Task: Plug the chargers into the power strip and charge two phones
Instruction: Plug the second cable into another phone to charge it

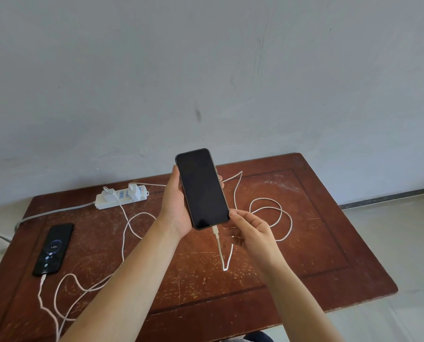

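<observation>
- Two hands met over the counter (304, 218): the left hand (174, 208) had its fingers (221, 180) wrapped round a dark phone (202, 188), thumb on the left edge and fingertips showing at the right edge, holding it screen-up and clear of the wood.
- Right hand (249, 230) sat just below the phone's lower right corner, its fingers (235, 214) loosely curled, a fingertip touching that corner; they gripped nothing that could be seen.
- A white cable plug (215, 230) was seated in the held phone's bottom port, and the screen was black.
- That white cable (272, 208) dropped from the plug, doubled back near the middle of the counter, looped on the right and ran behind the phone toward the power strip (121, 196).
- The strip lay at the far left of the counter with two white chargers in its sockets: the right charger (135, 190) near the switch end and the left charger (106, 194) near the cord end.
- A second phone (53, 249) lay flat at the left of the counter, screen lit, with a second cable (123, 243) in its bottom end, winding back to the left charger.
</observation>
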Action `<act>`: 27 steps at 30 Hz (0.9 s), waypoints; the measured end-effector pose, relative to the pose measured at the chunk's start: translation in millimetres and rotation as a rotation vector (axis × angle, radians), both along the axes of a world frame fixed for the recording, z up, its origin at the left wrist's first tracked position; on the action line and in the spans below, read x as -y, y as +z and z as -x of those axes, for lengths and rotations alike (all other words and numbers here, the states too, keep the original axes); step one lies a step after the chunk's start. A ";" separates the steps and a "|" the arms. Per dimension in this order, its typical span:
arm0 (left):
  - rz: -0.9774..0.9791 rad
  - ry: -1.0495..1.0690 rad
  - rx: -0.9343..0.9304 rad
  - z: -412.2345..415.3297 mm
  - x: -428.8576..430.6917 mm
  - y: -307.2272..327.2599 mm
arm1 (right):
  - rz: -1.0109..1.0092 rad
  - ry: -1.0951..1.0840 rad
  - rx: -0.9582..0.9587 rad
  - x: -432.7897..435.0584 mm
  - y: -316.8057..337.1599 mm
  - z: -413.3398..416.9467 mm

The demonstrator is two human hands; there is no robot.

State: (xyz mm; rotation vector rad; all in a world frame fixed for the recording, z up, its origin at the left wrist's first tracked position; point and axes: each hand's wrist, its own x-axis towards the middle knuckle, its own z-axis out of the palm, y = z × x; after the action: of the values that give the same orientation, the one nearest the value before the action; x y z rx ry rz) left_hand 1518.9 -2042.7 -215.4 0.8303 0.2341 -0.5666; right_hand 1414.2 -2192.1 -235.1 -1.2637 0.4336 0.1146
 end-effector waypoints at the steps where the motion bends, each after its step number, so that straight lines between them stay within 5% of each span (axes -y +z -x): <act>1: 0.000 0.001 0.000 0.9 0.2 0.2 | -0.001 0.002 0.000 0.1 -0.5 0.9; 27: -0.234 0.017 0.021 4.7 -10.4 -19.4 | 0.051 0.052 -0.001 -4.2 -24.3 3.7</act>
State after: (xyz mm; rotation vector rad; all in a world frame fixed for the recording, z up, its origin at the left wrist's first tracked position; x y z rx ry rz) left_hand 1514.1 -2032.3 -234.8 1.0590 0.2923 -0.5201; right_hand 1410.6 -2187.9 -259.4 -1.3251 0.4072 0.1488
